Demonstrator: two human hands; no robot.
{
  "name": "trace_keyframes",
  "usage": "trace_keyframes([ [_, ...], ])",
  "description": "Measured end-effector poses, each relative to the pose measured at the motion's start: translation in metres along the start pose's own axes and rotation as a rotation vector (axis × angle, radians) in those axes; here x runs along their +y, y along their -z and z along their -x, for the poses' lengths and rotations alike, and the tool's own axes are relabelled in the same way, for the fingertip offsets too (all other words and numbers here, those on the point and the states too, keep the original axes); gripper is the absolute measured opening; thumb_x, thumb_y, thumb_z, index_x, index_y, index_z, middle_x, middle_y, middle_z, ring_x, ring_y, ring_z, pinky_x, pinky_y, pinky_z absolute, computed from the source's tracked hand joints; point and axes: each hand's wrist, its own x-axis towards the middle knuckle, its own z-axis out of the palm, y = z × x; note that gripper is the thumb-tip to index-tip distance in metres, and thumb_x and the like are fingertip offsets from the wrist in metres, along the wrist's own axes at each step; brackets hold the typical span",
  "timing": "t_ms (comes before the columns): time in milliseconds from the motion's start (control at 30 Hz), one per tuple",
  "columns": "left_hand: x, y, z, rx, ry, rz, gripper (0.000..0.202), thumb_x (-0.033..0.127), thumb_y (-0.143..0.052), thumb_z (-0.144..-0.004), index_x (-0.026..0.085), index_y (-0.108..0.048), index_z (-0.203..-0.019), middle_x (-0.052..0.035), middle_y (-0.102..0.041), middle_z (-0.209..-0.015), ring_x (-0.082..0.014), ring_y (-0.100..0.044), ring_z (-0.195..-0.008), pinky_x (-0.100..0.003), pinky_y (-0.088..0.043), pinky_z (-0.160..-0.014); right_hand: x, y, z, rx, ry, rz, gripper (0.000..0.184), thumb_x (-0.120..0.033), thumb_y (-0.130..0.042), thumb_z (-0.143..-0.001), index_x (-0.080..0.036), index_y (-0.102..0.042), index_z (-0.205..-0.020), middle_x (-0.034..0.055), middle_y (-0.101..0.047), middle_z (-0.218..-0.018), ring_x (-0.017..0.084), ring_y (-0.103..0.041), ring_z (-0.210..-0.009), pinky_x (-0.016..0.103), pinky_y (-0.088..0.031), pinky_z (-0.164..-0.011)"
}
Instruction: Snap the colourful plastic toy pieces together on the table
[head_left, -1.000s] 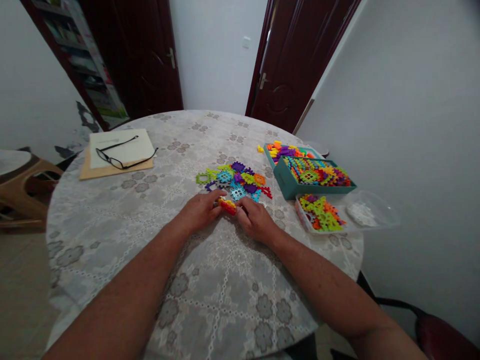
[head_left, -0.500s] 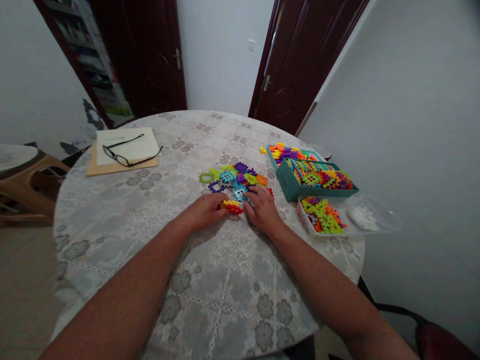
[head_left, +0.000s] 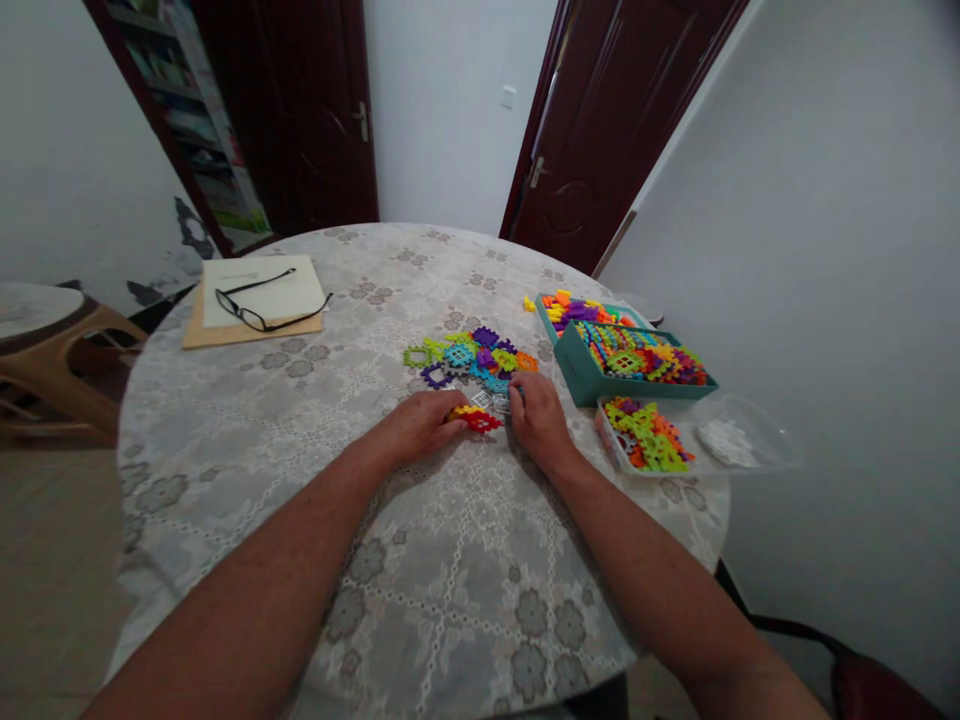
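Note:
My left hand [head_left: 421, 424] rests on the round table [head_left: 247, 460], fingers closed on a small red, yellow and orange stack of interlocking plastic pieces [head_left: 475, 418]. My right hand [head_left: 536, 418] lies just right of that stack, its fingertips curled onto a blue piece at the near edge of a loose pile of colourful pieces [head_left: 472, 357]. What the right fingers grip is partly hidden.
A teal box [head_left: 579, 362] full of coloured pieces stands at the right, with a clear plastic tray [head_left: 742, 455] of more pieces in front of it. Glasses [head_left: 262, 305] lie on papers at the far left. A wooden stool [head_left: 45, 370] and dark doors stand beyond.
My right hand left the stack and moved up and right to the edge of the loose pile. The left hand kept the stack, which shifted slightly right.

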Motion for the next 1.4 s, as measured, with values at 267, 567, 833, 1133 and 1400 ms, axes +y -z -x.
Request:
trace_keyframes([
  [267, -0.001, 0.000, 0.000, -0.012, -0.020, -0.007, 0.018, 0.030, -0.059, -0.097, 0.025, -0.073, -0.109, -0.0046, -0.074, -0.095, -0.0203, -0.062, -0.084, -0.030, -0.040, -0.076, -0.001, 0.007, 0.005, -0.049, 0.062, -0.005, 0.022, -0.017, -0.049, -0.098, -0.020, -0.065, -0.112, 0.0136, -0.069, -0.116, 0.029, -0.059, -0.116, 0.046, -0.043, -0.109],
  [567, -0.001, 0.000, 0.001, -0.018, -0.037, -0.049, 0.014, 0.028, -0.060, -0.096, 0.025, -0.071, -0.105, -0.0046, -0.074, -0.098, -0.0215, -0.062, -0.088, -0.030, -0.039, -0.080, -0.003, -0.002, 0.010, -0.188, -0.007, 0.183, 0.027, -0.023, -0.068, -0.092, -0.020, -0.070, -0.119, 0.0158, -0.069, -0.127, 0.033, -0.057, -0.120, 0.049, -0.045, -0.104],
  [833, 0.002, 0.001, 0.001, -0.018, -0.018, -0.050, 0.016, 0.026, -0.059, -0.096, 0.025, -0.071, -0.106, -0.0046, -0.073, -0.095, -0.0218, -0.062, -0.086, -0.030, -0.038, -0.076, 0.000, 0.010, 0.000, 0.004, 0.032, 0.076, 0.021, -0.020, -0.052, -0.102, -0.019, -0.071, -0.109, 0.0143, -0.074, -0.111, 0.030, -0.063, -0.109, 0.047, -0.047, -0.104],
  [1133, -0.006, -0.002, 0.001, 0.036, 0.024, -0.007, 0.016, 0.026, -0.062, -0.091, 0.024, -0.068, -0.106, -0.0043, -0.072, -0.092, -0.0215, -0.062, -0.083, -0.031, -0.039, -0.076, -0.026, 0.010, 0.008, -0.069, -0.044, -0.255, 0.021, -0.028, -0.055, -0.103, -0.023, -0.073, -0.112, 0.0082, -0.078, -0.109, 0.024, -0.072, -0.102, 0.039, -0.055, -0.095],
  [1400, -0.011, -0.003, 0.000, 0.056, 0.029, -0.008, 0.031, 0.026, -0.065, -0.088, 0.025, -0.068, -0.118, -0.0055, -0.073, -0.097, -0.0233, -0.064, -0.087, -0.033, -0.043, -0.079, -0.027, 0.007, 0.010, -0.158, 0.017, -0.303, 0.023, -0.028, -0.054, -0.104, -0.024, -0.075, -0.114, 0.0086, -0.078, -0.110, 0.024, -0.072, -0.103, 0.039, -0.056, -0.096],
])
